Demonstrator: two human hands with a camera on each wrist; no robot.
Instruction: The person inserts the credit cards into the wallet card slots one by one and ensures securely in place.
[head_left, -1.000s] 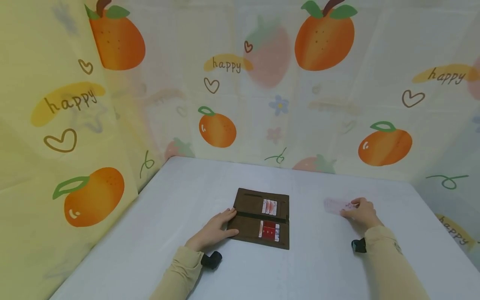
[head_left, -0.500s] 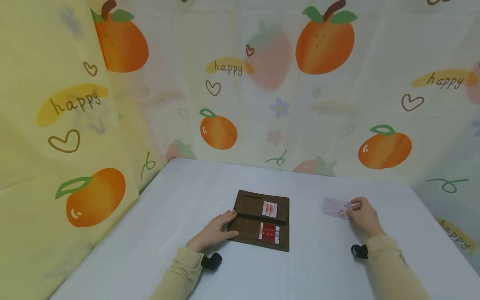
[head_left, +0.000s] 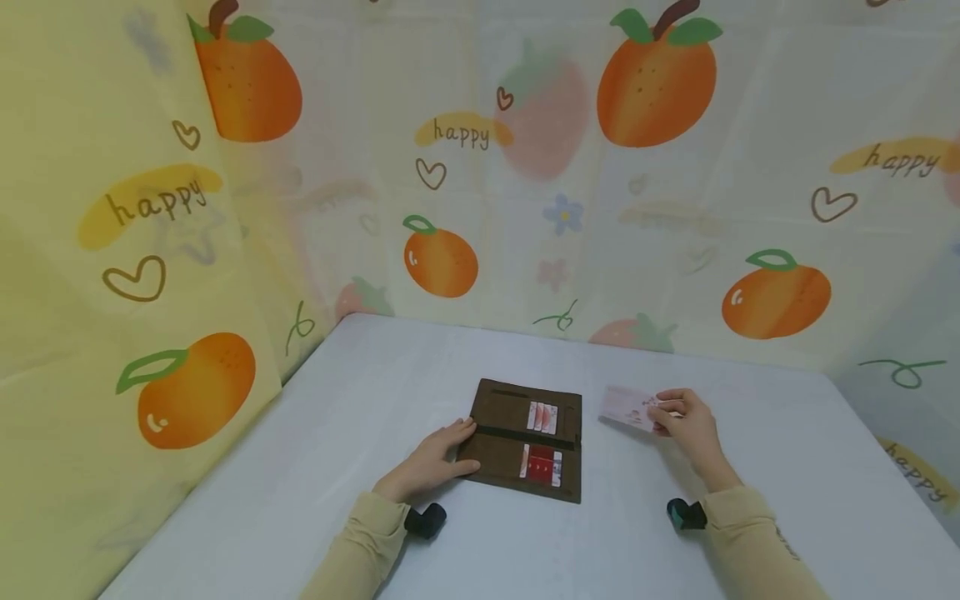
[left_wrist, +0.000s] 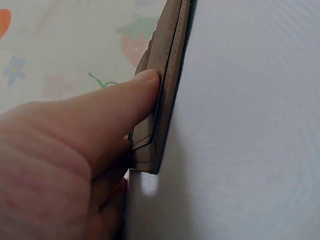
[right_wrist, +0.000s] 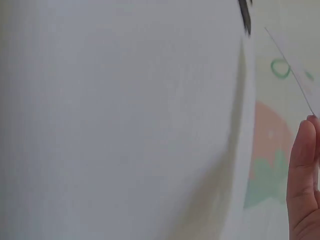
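A brown wallet [head_left: 495, 454] lies spread flat on the white table, with several cards [head_left: 542, 464] showing in its slots on both halves. My left hand [head_left: 426, 460] rests on the wallet's left edge, fingers and thumb spread. In the left wrist view its thumb [left_wrist: 120, 102] presses on the stitched wallet [left_wrist: 167, 95]; the other fingers are partly hidden. To the right of the wallet, my right hand [head_left: 693, 429] pinches the right end of a pale pink-purple banknote [head_left: 624, 406]. A thin edge of that banknote [right_wrist: 296, 75] shows in the right wrist view above the fingers [right_wrist: 303, 150].
The white tabletop [head_left: 300, 500] surrounds the wallet. A sheet printed with fruit [head_left: 345, 167] hangs behind the table and along its left side. Black wrist cameras [head_left: 425, 521] sit at both cuffs.
My right hand has moved left with the banknote, bringing it nearer the wallet and apart from its earlier spot on the table. The left hand and wallet stay in place.
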